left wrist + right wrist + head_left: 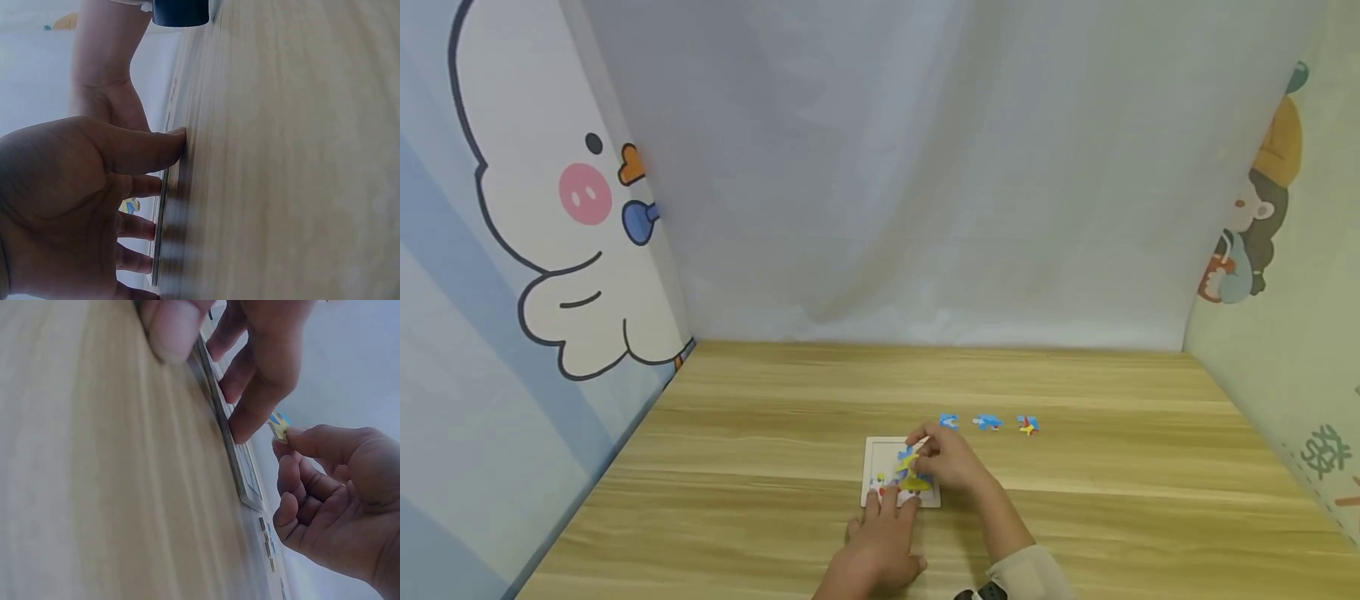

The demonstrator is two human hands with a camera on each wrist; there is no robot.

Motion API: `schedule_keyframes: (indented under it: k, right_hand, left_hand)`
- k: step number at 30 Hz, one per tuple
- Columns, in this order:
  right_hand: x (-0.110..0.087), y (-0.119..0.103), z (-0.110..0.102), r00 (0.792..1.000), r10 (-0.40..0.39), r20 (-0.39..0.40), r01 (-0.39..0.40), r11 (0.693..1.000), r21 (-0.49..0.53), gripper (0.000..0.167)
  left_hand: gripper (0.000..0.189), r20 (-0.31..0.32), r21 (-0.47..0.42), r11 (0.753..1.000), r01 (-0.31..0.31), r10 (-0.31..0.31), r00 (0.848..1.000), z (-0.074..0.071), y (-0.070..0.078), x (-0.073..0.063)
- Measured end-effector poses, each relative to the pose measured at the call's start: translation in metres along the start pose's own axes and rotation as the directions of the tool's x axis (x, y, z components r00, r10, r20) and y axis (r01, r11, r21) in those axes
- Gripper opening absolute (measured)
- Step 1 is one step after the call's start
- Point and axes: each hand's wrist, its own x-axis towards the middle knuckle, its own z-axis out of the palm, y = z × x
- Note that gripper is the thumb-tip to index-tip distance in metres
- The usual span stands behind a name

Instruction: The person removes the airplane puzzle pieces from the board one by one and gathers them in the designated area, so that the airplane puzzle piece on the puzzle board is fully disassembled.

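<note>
A square jigsaw tray [882,457] with a pale frame lies on the table, several colourful pieces set along its lower and right parts. My left hand [882,546] presses straight fingertips on the tray's near edge, thumb down by the table in the left wrist view. Over the tray's right side, my right hand [953,460] pinches a yellow and blue puzzle piece [279,427] between thumb and index finger. In the right wrist view this piece is raised on edge above the tray, the other fingers curled below the thumb.
Beyond the tray, to the right, three loose puzzle pieces lie in a row: a blue one [949,421], another blue one [987,422] and a blue, red and yellow one [1027,426]. A pale curtain [925,208] hangs behind the wooden table [737,467], with printed panels at both sides.
</note>
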Motion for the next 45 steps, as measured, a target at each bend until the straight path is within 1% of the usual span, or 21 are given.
schedule_keyframes:
  k: [6, 12, 17, 22, 26, 34, 40, 45]
  right_hand:
    - [-0.004, 0.001, -0.003, 1.0, -0.003, -0.001, 0.003, 1.0, -0.01, 0.023]
    - [-0.01, 0.003, -0.014, 1.0, -0.003, -0.004, 0.003, 1.0, -0.02, 0.023]
    - [-0.015, 0.008, -0.025, 1.0, -0.003, -0.026, 0.002, 0.999, -0.033, 0.025]
    - [-0.021, 0.014, -0.035, 0.998, 0.025, -0.058, -0.025, 1.0, 0.006, 0.026]
    - [-0.024, 0.018, -0.041, 0.997, 0.028, -0.077, -0.027, 1.0, 0.006, 0.027]
    - [-0.033, 0.02, -0.058, 0.982, 0.113, -0.148, -0.111, 0.994, 0.023, 0.027]
    - [-0.039, 0.026, -0.07, 0.975, 0.14, -0.17, -0.134, 0.99, 0.051, 0.028]
    - [-0.039, 0.033, -0.077, 0.966, 0.156, -0.207, -0.154, 0.988, 0.023, 0.028]
  left_hand:
    - [0.068, -0.014, 0.016, 1.0, -0.002, 0.002, 1.0, 0.0, -0.001, -0.003]
    - [0.068, -0.016, 0.005, 1.0, -0.003, 0.003, 1.0, -0.002, 0.0, -0.004]
    - [0.068, -0.027, 0.001, 1.0, -0.009, 0.009, 1.0, -0.002, 0.0, -0.004]
    - [0.069, -0.042, -0.007, 1.0, -0.021, 0.021, 0.999, -0.003, 0.0, -0.002]
    - [0.069, -0.059, 0.007, 1.0, -0.027, 0.027, 0.998, -0.004, -0.001, -0.002]
    - [0.068, -0.085, 0.045, 0.998, -0.033, 0.037, 0.996, -0.003, 0.0, -0.001]
    - [0.069, -0.079, 0.059, 0.998, -0.029, 0.034, 0.996, -0.004, 0.0, 0.0]
    - [0.069, -0.07, 0.045, 0.999, -0.027, 0.031, 0.997, -0.003, 0.001, 0.001]
